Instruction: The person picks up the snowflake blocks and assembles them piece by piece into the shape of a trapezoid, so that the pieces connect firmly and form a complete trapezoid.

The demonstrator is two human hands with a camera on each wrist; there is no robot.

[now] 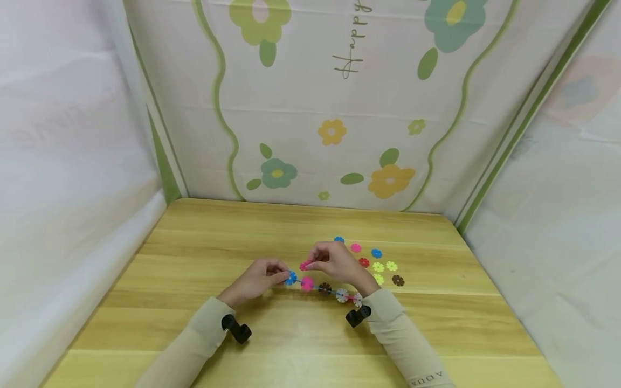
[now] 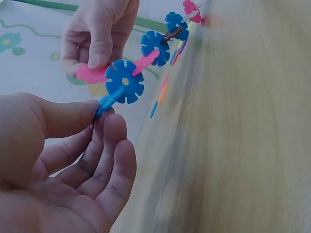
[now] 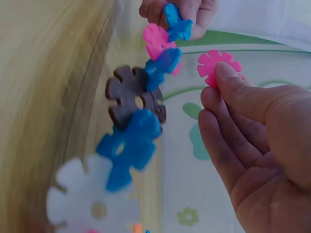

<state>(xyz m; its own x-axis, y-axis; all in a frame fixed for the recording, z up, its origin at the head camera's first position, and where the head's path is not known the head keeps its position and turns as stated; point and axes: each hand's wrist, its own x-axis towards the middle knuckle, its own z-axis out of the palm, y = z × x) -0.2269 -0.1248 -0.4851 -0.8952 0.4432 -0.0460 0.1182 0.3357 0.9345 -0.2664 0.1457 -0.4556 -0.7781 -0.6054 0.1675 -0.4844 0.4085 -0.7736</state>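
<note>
Head view shows me the chain (image 1: 307, 284) of notched discs just over the counter (image 1: 301, 350), running from the left hand (image 1: 259, 279) across to the right wrist. Its near links are blue, pink, brown and white; whether any part touches the wood, I cannot tell. The left grip is clamped on the blue end disc (image 1: 290, 277), pinched between thumb and forefinger. From the left wrist, that disc sits slotted edge-on into another blue one.

The right hand (image 1: 337, 263) has its grip closed on a loose pink disc (image 3: 214, 65), thumb over its face, near the chain but apart from it in the right wrist view.

Past the right hand lie more discs on the wood: two blue (image 1: 376, 253), one pink (image 1: 356, 248), one red (image 1: 364, 262), three yellow (image 1: 391, 266) and one brown (image 1: 398, 281). Pale sleeves (image 1: 194, 334) cover both forearms, a black wrist camera (image 1: 237, 328) on each. Behind hangs a white flowered sheet (image 1: 291, 97).
</note>
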